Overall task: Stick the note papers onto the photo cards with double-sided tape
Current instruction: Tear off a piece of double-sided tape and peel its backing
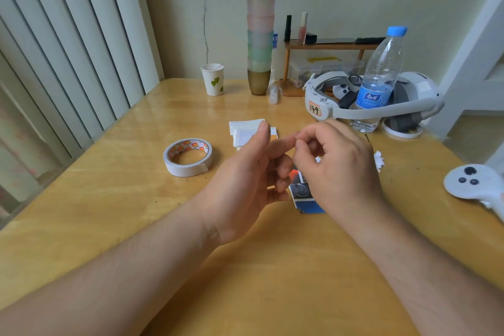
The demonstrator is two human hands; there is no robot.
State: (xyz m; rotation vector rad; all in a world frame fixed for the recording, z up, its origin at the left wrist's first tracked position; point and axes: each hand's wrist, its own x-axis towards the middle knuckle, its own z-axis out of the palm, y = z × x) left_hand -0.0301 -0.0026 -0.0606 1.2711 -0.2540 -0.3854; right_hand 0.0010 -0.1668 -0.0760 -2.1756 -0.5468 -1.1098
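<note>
My left hand [245, 180] is raised over the table, thumb up and forefinger stretched to the right, the other fingers loosely curled. My right hand [335, 163] pinches at the tip of that forefinger with thumb and forefinger; what it pinches looks like a tiny piece of tape, hardly visible. A roll of double-sided tape [188, 157] lies flat to the left. White note papers [245, 128] lie behind my left hand, partly hidden. Photo cards [302, 194], blue and orange, lie under my right hand, mostly covered.
On the wooden table [109, 199] stand a paper cup [213, 79], a tall stack of cups [260, 24], a water bottle [379, 82] and a white headset [321, 106]. A white controller [471, 181] lies at the right edge. Small white scraps [379, 159] lie beside my right hand.
</note>
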